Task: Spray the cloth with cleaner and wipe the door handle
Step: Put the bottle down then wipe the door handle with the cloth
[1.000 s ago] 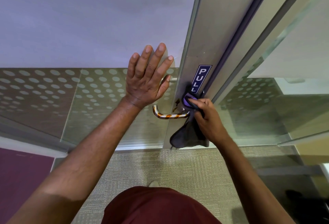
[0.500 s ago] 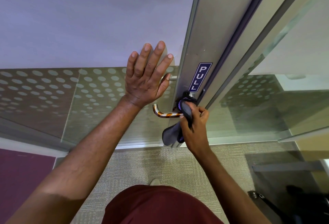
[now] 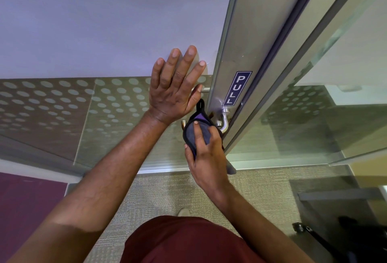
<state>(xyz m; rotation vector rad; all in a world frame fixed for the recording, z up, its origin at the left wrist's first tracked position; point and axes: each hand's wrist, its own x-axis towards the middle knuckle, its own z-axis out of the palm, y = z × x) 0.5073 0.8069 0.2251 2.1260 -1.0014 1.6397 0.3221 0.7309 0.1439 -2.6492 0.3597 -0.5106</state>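
Note:
My right hand (image 3: 206,158) grips a grey cloth (image 3: 194,127) with a purple lining and black edge, folded over the metal door handle (image 3: 223,118). The cloth covers the handle's bar; only its curved end near the door frame and a bit at the left show. My left hand (image 3: 176,89) lies flat and open against the glass door (image 3: 117,103), fingers spread, just above and left of the handle. No spray bottle is in view.
A blue PULL sign (image 3: 237,88) sits on the metal door frame (image 3: 240,53) above the handle. Frosted dots mark the glass. A second glass panel (image 3: 314,116) stands at the right. Beige carpet (image 3: 159,195) lies below, dark objects at the lower right.
My right hand has slid the cloth left along the handle's bar, from the frame end toward the middle. My left hand has stayed flat on the glass.

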